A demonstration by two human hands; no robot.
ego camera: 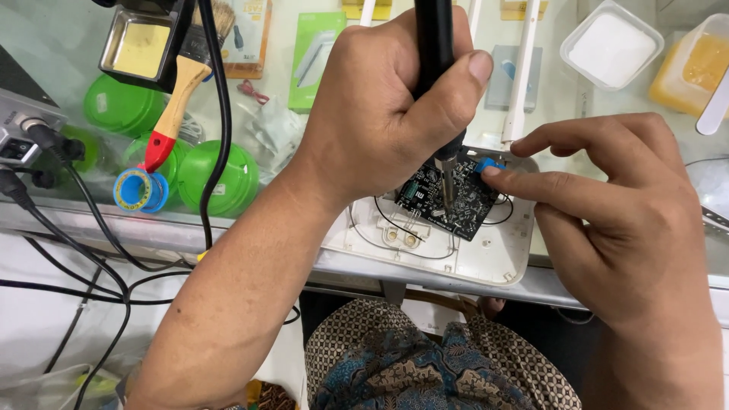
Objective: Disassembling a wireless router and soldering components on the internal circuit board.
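- Black circuit board (453,199) sits in an opened white plastic casing (486,258), near the front edge of a glass counter (68,205).
- Thin black wires loop from the board across the casing floor; two round metal contacts (401,238) lie at the casing's left side.
- Left hand (387,114) is fisted around a black soldering iron (435,45), thumb pressed on the shaft, fingers clamped tight; the tip comes down on the board's centre.
- Right hand (630,228) has its index finger stretched out, fingertip touching a small blue part (490,164) at the board's upper right corner. The other fingers are loosely spread, gripping nothing.
- White antenna rods (519,83) stand up behind the casing.
- Counter is a glass-topped display case: packaged goods show under the glass, including a green box (315,57).
- Left on the counter: green round tubs (220,178), a blue solder spool (140,190), a brush (178,91) with wooden handle and red end, and a metal tray holding a yellow sponge (140,47).
- Far left: a grey device (19,129) with black cables plugged in; cables (83,281) hang down over the counter's metal edge.
- Top right: a white square container (611,43) and an orange one (695,64).
- Below the counter, patterned fabric (410,364) covers the person's lap.
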